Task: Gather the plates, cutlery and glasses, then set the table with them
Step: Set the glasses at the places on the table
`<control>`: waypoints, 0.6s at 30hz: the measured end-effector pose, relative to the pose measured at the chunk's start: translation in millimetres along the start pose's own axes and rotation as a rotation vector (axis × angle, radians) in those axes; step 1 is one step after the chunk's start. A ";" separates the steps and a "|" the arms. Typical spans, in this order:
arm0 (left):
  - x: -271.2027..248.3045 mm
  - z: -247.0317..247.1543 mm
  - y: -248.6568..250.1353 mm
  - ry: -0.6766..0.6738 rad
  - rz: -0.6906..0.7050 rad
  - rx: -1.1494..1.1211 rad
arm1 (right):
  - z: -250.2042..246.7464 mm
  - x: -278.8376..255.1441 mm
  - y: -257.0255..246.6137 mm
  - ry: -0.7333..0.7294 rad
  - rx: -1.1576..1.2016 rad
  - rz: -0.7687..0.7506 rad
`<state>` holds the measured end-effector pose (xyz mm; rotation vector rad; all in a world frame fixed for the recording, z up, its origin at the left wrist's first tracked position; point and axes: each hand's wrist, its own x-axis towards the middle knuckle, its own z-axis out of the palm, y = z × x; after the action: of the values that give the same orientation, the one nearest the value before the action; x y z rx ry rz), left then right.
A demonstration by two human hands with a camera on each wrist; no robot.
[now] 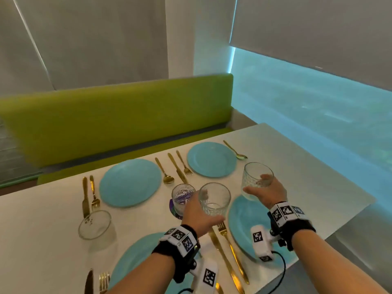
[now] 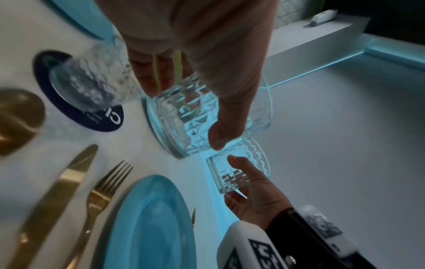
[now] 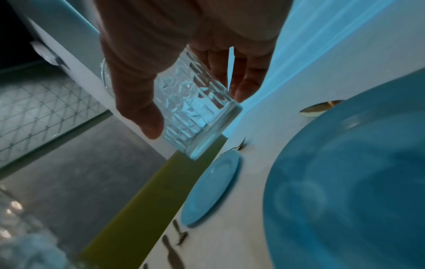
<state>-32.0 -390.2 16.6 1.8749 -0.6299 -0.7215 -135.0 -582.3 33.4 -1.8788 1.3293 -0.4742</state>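
- The left hand (image 1: 198, 217) is wrapped around a clear glass (image 1: 214, 200), with the thumb on one side and the fingers on the other. The glass is round, with bumpy cut shapes on its wall and a thick base, and it is held up above the worktop (image 1: 42, 240).
- The right hand (image 1: 266, 193) holds a second glass (image 1: 255, 179) of the same bumpy kind the same way. It hangs above the edge of a blue plate (image 1: 241, 221).
- A third glass (image 1: 182, 197) stands on a dark round coaster (image 2: 76, 112) with white letters, just beside the left hand.
- A fourth glass (image 1: 95, 225) stands at the near left, close to the tip of a gold knife (image 1: 85, 197) and a gold fork (image 1: 94, 195).
- The worktop is white and smooth. Four round, flat, shiny blue plates lie on it: the big far plate (image 1: 130, 182), a smaller far plate (image 1: 212, 159), the one under the right hand, and a near plate (image 1: 131, 259) partly hidden by the left arm.
- Gold cutlery lies between the plates: a spoon (image 1: 165, 171), a long knife (image 1: 177, 167) and a small fork (image 1: 184, 163). Another spoon (image 1: 235, 150) lies past the smaller plate.
- A soft green bench (image 1: 116, 115) runs along the far side.
- Both wrists wear black bands with black-and-white square tags.
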 end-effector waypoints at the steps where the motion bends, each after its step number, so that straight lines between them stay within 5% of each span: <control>1: 11.2 9.7 -0.2 0.017 -0.029 0.015 | -4.2 12.7 5.9 0.003 -0.010 0.016; 12: 86.4 59.0 -18.1 0.115 -0.289 0.153 | -9.1 94.4 48.8 -0.058 -0.061 0.082; 18: 109.2 72.3 -21.5 0.188 -0.301 0.104 | -0.7 117.8 48.9 -0.076 -0.070 0.093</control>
<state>-6.5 -502.4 -49.4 2.1309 -0.2717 -0.7029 -120.7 -697.9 -18.5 -1.8629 1.3916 -0.3099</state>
